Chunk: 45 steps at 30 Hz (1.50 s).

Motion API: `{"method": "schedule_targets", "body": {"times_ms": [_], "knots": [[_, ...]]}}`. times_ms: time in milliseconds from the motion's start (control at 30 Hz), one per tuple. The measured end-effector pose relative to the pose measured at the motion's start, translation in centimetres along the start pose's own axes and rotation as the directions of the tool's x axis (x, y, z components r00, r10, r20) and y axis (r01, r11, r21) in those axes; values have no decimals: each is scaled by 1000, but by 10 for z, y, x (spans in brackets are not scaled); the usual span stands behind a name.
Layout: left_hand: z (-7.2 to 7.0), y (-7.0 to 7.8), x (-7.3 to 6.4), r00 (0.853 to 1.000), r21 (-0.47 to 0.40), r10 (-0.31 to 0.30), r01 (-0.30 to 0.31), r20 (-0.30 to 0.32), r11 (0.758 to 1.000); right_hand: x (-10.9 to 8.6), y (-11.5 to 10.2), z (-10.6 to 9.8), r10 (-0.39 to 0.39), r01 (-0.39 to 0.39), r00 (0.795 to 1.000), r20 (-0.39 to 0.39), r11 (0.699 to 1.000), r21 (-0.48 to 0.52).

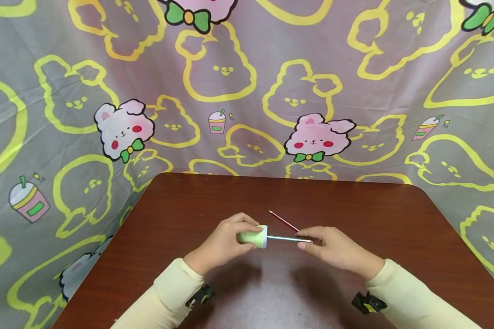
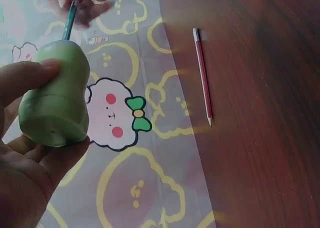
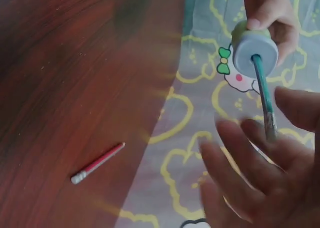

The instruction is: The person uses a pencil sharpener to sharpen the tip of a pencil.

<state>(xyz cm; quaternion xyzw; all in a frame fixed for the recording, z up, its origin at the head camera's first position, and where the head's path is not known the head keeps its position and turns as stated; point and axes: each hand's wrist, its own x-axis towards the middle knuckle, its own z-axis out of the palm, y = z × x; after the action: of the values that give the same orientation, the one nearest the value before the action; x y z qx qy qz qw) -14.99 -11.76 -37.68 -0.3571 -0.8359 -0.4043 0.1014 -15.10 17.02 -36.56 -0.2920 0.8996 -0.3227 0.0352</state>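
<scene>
My left hand (image 1: 226,240) grips a light green pencil sharpener (image 2: 57,95), fingers and thumb wrapped about its sides. Its pale grey-blue end (image 3: 256,53) faces my right hand, and a teal pencil (image 3: 264,87) stands with one end in the hole there. The pencil's metal-banded end (image 3: 271,125) points toward my right hand (image 1: 333,246). In the right wrist view that hand's fingers (image 3: 245,158) are spread and slightly blurred, with the thumb (image 3: 300,107) apart from the pencil. Whether any finger touches the pencil is hard to see.
A red pencil (image 2: 203,77) with a white eraser end lies on the dark brown wooden table (image 1: 214,196), just beyond my right hand. Cloth with cartoon rabbits (image 1: 321,137) hangs behind the table and along its sides.
</scene>
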Motion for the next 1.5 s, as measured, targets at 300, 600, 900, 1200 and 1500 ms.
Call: {"method": "schedule_targets", "body": {"times_ms": [300,600,900,1200,1500], "knots": [[-7,-1,1,988,-130,-153,152,7,980,0,10,14,-547,330,764,-344,788,-520],[-7,0,3,987,-174,-155,161,50,971,11,10,20,-813,443,477,-333,550,-709],[-2,4,2,1000,-17,20,-20,6,1000,1,3,15,-412,363,889,-201,900,-241],[0,4,2,999,10,30,-29,-20,1000,2,1,1,17,-21,999,32,989,148],[-7,3,3,990,-141,-139,139,4,980,2,10,10,-563,370,753,-341,790,-488]]}}
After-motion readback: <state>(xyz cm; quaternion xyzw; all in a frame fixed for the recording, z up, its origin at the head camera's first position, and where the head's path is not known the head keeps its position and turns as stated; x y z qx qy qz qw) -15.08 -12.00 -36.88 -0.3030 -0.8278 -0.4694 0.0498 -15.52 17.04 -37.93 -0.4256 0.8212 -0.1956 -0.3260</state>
